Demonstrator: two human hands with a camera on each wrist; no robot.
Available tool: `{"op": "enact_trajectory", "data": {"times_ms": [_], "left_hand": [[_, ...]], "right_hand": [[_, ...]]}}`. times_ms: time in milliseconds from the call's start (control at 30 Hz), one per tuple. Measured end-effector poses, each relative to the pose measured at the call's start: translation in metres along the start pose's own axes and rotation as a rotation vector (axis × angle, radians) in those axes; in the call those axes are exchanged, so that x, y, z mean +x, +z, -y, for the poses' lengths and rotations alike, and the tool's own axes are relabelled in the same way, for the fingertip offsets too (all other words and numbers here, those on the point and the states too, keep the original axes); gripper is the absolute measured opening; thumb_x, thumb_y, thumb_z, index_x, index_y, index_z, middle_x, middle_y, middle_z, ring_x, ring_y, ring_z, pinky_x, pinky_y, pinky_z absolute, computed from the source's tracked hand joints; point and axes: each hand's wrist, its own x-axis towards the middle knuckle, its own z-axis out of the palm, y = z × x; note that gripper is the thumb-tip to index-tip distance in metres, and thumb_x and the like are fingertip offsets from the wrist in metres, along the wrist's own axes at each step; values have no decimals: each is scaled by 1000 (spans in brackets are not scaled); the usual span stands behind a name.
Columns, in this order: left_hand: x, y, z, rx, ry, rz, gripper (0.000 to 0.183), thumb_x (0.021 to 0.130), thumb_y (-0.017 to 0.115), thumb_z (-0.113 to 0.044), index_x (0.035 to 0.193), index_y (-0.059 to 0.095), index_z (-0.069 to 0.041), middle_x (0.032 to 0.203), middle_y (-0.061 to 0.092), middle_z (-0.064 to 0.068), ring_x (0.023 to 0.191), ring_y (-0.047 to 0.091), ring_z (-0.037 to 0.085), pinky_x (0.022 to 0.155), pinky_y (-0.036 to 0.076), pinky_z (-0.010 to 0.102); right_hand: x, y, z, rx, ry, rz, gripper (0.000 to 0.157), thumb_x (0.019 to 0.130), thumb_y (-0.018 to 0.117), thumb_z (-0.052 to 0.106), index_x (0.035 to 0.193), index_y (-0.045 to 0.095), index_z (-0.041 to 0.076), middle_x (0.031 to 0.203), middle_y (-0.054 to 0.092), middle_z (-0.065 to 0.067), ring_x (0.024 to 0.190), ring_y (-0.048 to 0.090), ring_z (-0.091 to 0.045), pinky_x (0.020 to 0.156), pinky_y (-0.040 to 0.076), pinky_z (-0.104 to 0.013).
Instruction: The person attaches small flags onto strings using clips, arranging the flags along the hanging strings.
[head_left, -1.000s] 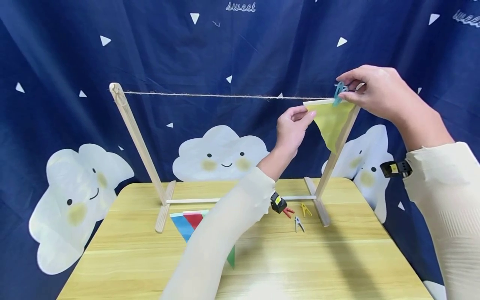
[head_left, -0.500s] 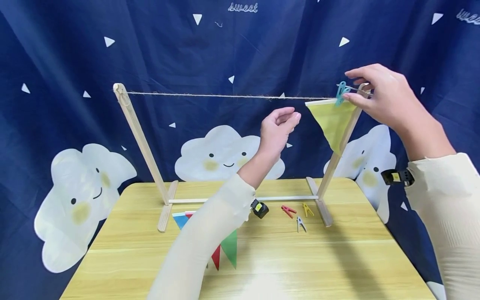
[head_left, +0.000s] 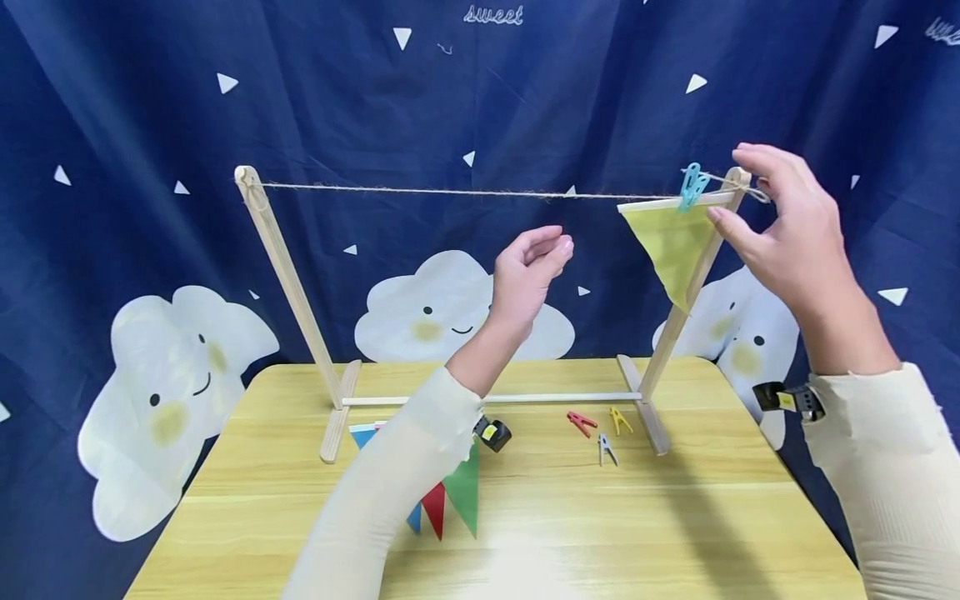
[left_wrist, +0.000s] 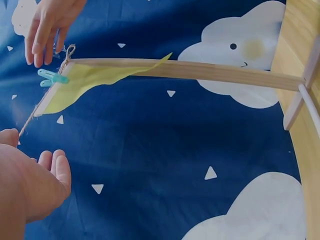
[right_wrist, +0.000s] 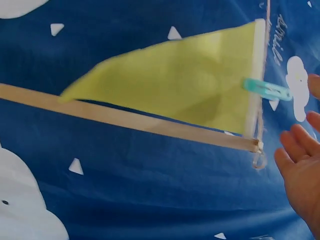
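A yellow triangular pennant (head_left: 672, 242) hangs from the twine (head_left: 450, 192) at its right end, held at its white top edge by a teal clothespin (head_left: 693, 185). My right hand (head_left: 798, 229) is just right of the clothespin, fingers spread and holding nothing; the right wrist view shows a gap between the fingers and the clothespin (right_wrist: 267, 90). My left hand (head_left: 525, 279) is in the air below the middle of the twine, fingers loosely bent with nothing in them. In the left wrist view the pennant (left_wrist: 90, 85) hangs beyond the left hand (left_wrist: 40, 180).
Wooden posts (head_left: 288, 287) carry the twine above a wooden table (head_left: 600, 533). Red (head_left: 581, 423), yellow (head_left: 620, 421) and grey (head_left: 607, 450) clothespins lie near the right foot. Blue, red (head_left: 434, 507) and green (head_left: 463, 492) pennants lie partly under the left forearm. A blue curtain (head_left: 360, 83) hangs behind.
My left hand has let go of the pennant's left corner and moved left and down. My right hand has released the teal clothespin and drawn back right; pennant and clothespin stay on the twine.
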Motion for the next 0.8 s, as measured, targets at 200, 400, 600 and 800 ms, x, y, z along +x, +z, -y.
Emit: {"op": "enact_trajectory", "data": {"times_ms": [200,400,600,800], "left_hand": [[-9,-15,1,30,8,0,34,96,72,-6,128,67,1,126,71,21,109,73,17,95,58,29],[-20,-32,4,52,21,2,34,97,71,-7,130,66,0,127,71,19,116,71,20,97,57,27],[-32,-48,11,87,19,27,37,98,70,-9,134,63,-1,131,70,18,122,68,24,103,54,28],[-46,-64,20,110,28,41,40,98,69,-6,136,61,2,134,67,22,124,66,32,104,53,28]], "right_hand": [[-23,18,-8,55,-44,-55,69,90,77,8,153,49,14,161,45,-2,149,42,-18,116,28,-10],[-46,32,-11,115,-58,-92,71,87,79,5,152,51,13,160,47,-3,148,42,-19,115,29,-11],[-70,46,-13,180,-55,-104,71,85,79,0,150,51,8,158,48,-7,147,44,-21,116,31,-13],[-92,62,-14,255,-42,-101,73,82,79,-7,149,52,5,156,50,-12,146,44,-17,118,33,-16]]}}
